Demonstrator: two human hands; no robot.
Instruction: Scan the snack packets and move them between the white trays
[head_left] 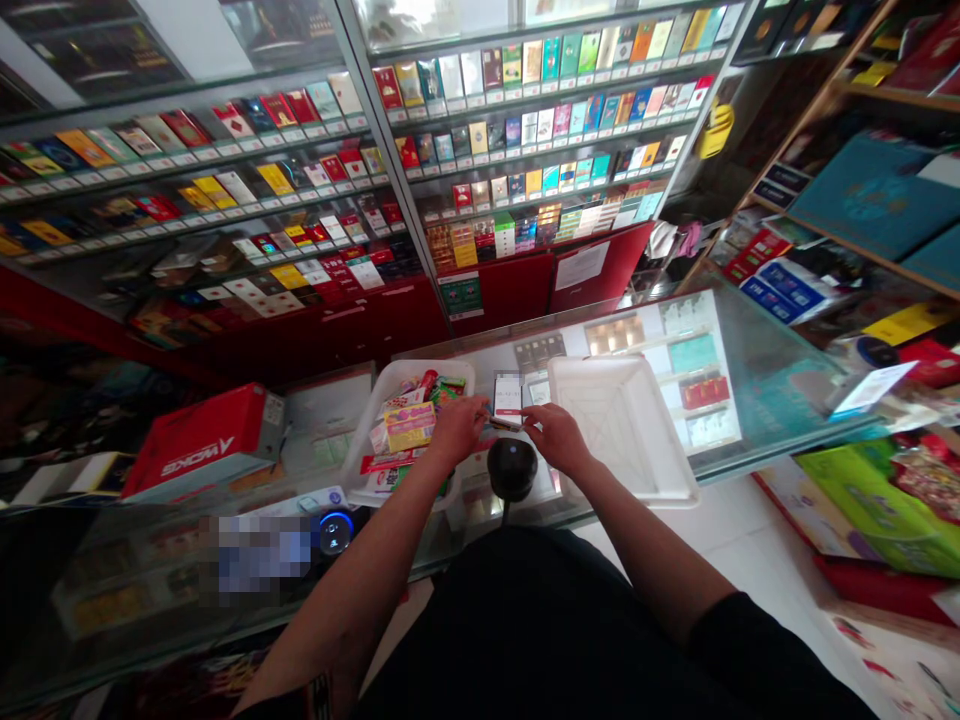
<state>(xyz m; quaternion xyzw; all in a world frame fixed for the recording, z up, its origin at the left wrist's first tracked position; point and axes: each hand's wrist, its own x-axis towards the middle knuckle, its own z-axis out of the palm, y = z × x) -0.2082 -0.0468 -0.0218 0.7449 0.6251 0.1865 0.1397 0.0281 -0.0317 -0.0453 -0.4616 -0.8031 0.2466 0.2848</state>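
Over the glass counter, my left hand is closed in a pinch, beside a white bin of colourful packaged snacks. My right hand is also pinched closed, near the left rim of a second white bin with a bare bottom. A small, thin item spans the gap between my fingertips; it is too small to name. Just beyond it is a phone-like rectangle with a white face. Nearer my body, a round black device stands on a thin stem. A yellow snack box lies uppermost in the left bin.
A red box rests on the counter at left, near a round device with a blue-lit ring. Behind the glass counter rise shelves of small packs. Boxes and a green package crowd the right side.
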